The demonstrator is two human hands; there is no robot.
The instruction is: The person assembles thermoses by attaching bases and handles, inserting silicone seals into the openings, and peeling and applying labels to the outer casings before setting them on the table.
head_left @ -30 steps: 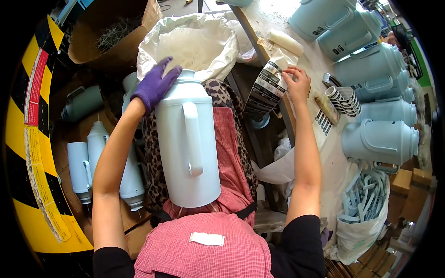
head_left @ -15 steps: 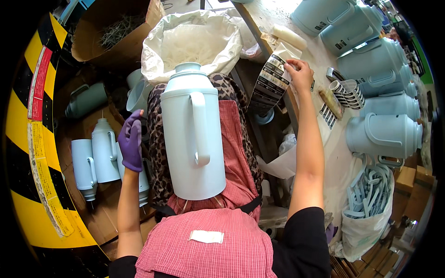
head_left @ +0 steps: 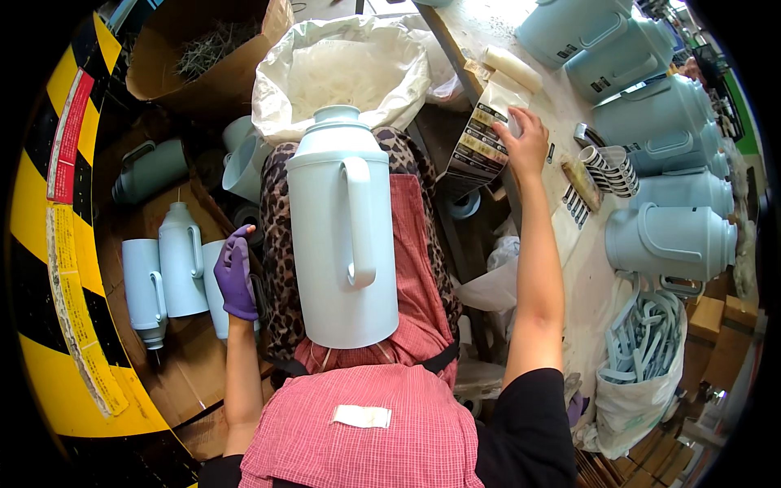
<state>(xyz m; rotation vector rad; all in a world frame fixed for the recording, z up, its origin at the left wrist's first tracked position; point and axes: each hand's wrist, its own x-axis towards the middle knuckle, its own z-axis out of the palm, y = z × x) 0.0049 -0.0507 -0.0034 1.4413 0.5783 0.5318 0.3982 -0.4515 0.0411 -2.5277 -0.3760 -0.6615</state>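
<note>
A pale blue thermos jug (head_left: 338, 244) lies across my lap, its neck pointing away from me and its handle on the right. My left hand (head_left: 236, 276), in a purple glove with a bare fingertip, hovers beside it, loosely curled with nothing visible in it. At the table edge my bare right hand (head_left: 527, 145) pinches a small whitish sticker (head_left: 513, 125). It is over a strip of black-and-tan stickers (head_left: 480, 146) that hangs down from a pale roll (head_left: 511, 68). Whether the sticker is fully off the strip cannot be made out.
Several blue jugs (head_left: 671, 240) line the table's right side, near a striped sticker roll (head_left: 610, 169). A bag of handles (head_left: 643, 337) hangs below. Ahead stands a white sack (head_left: 272, 89). More jugs (head_left: 181, 260) lie on cardboard at left, beside a yellow-black striped barrier (head_left: 65, 325).
My right hand has shifted slightly down the sticker strip, and a whitish piece now shows at its fingers. My left hand has moved a little right and lower. The jug stays on my lap.
</note>
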